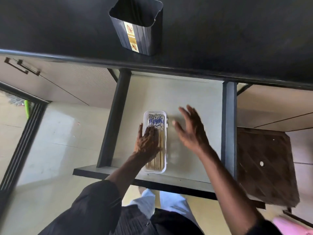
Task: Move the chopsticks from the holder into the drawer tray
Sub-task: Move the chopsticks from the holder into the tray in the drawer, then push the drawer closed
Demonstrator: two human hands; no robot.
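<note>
— Where are the chopsticks sitting?

— They are lying in the white tray, packed side by side, their blue-patterned ends pointing away from the person. The tray is resting on the floor of the open drawer, close to the drawer's front edge and nearer its left side.

— And the holder?

— It is standing on the dark table, beyond the drawer and well apart from the tray. It is a dark tub with a flowered strip down its front. I am seeing nothing light inside it, though its bottom is lost in shadow.

— What are the hands doing?

— The left hand is lying flat on the chopsticks, fingers stretched out and close together, pressing on the left part of the bundle. The right hand is hanging just right of the tray, over the drawer floor, fingers spread wide and gripping nothing. It is blurred.
</note>
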